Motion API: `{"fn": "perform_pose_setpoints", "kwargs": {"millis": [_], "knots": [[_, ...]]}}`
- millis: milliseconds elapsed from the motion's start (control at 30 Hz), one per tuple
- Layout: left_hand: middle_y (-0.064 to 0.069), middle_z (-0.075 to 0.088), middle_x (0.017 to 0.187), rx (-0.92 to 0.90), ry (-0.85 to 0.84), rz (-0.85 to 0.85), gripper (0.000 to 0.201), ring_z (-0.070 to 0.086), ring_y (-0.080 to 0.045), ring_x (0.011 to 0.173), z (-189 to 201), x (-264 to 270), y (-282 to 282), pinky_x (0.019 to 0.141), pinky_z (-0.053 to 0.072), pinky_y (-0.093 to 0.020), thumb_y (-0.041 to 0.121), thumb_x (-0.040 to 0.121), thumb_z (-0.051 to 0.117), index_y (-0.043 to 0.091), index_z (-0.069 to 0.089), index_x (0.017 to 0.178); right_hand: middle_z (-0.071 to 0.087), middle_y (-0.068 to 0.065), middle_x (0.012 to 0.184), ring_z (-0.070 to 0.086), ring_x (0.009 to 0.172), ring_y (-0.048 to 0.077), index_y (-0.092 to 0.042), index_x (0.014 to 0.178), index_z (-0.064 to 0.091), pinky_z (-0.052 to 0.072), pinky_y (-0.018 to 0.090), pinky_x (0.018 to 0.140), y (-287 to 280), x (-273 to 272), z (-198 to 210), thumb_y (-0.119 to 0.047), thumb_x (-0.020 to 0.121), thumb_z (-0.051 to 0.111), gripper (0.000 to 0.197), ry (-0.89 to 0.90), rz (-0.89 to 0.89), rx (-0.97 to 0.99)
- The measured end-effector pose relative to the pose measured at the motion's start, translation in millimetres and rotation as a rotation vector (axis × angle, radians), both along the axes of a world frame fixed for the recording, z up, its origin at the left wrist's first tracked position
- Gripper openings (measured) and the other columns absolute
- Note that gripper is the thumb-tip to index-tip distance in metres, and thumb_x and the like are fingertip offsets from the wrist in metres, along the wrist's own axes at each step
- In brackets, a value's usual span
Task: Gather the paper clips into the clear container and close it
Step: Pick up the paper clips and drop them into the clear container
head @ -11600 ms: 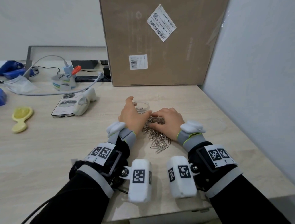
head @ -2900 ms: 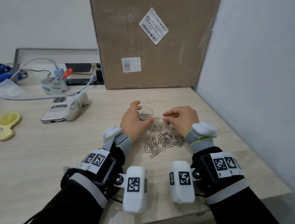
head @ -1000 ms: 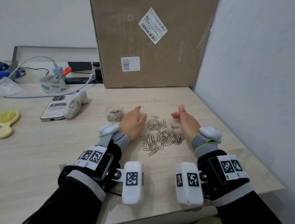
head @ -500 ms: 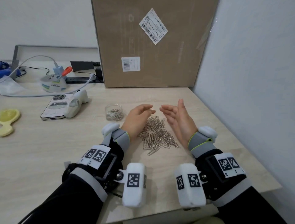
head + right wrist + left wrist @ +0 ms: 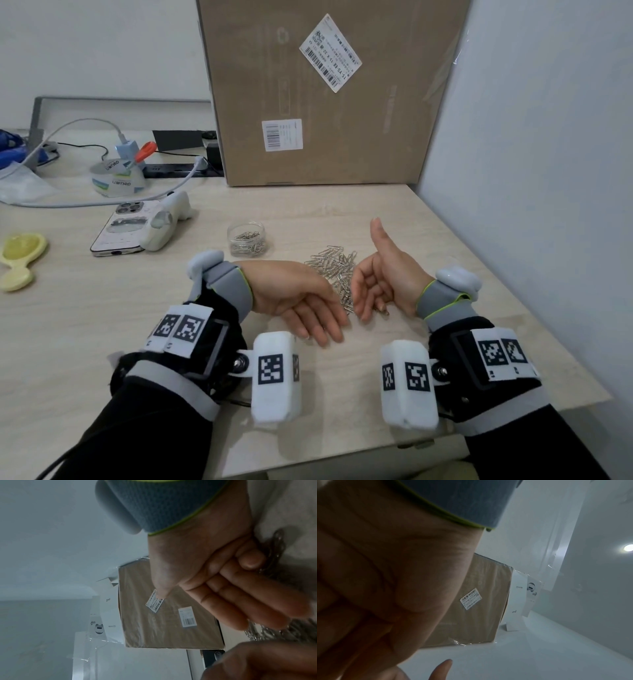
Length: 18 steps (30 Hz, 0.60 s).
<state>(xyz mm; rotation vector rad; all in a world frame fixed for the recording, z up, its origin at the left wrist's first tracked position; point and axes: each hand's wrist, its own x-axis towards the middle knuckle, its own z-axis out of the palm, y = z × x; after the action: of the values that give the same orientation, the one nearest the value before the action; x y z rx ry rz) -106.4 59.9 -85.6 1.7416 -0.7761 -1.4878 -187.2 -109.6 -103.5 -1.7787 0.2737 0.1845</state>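
Observation:
A small clear container (image 5: 246, 238) stands open on the table (image 5: 102, 342) with some paper clips inside; I see no lid. A narrow heap of loose paper clips (image 5: 337, 274) lies to its right. My left hand (image 5: 301, 305) lies on its edge at the heap's near-left side, fingers straight and touching the clips. My right hand (image 5: 376, 284) stands on its edge at the heap's right side, thumb up, fingers loosely bent toward the clips. The right wrist view shows the right hand (image 5: 223, 581) against the paper clips (image 5: 267, 632). Neither hand holds anything.
A big cardboard box (image 5: 325, 92) stands at the back and a wall (image 5: 531, 171) runs along the right. Left of the container lie a phone (image 5: 120, 229), a white gadget (image 5: 168, 219), a tape roll (image 5: 116, 178) and a yellow brush (image 5: 20, 253).
Both hands have closed in from the sides and swept the scattered clips into a narrower heap. My left hand has swung round to the near side. The container has not moved.

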Motion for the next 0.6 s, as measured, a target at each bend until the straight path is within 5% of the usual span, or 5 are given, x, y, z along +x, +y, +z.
{"fn": "perform_pose_setpoints", "kwargs": {"millis": [333,500,600], "knots": [[-0.012,0.072,0.094,-0.231,-0.004,0.361,0.018,0.071,-0.016,0.078,-5,10,-3,0.069,0.056,-0.022,0.013,0.099,0.041,0.007,0.057,0.107,0.07,0.015,0.08,0.067,0.069,0.02,-0.006,0.074,0.066,0.051,0.024,0.064,2,11,-1,-0.065,0.089,0.007,0.085,-0.162,-0.159,0.079],[-0.008,0.067,0.077,-0.429,-0.172,0.67,0.019,0.064,-0.01,0.056,-5,16,-6,0.048,0.048,-0.017,0.01,0.096,0.043,0.007,0.062,0.094,0.07,0.009,0.078,0.068,0.071,0.017,-0.009,0.071,0.062,0.05,0.024,0.059,-3,15,0,-0.049,0.098,0.016,0.067,-0.362,-0.366,0.114],[-0.002,0.068,0.097,-0.456,-0.418,0.809,0.018,0.063,-0.013,0.086,-14,26,-10,0.069,0.047,-0.022,0.019,0.097,0.046,0.015,0.064,0.099,0.069,-0.003,0.097,0.061,0.095,0.012,-0.021,0.082,0.068,0.043,0.03,0.083,-8,19,-10,-0.048,0.099,0.02,0.057,-0.395,-0.447,-0.192]]}}
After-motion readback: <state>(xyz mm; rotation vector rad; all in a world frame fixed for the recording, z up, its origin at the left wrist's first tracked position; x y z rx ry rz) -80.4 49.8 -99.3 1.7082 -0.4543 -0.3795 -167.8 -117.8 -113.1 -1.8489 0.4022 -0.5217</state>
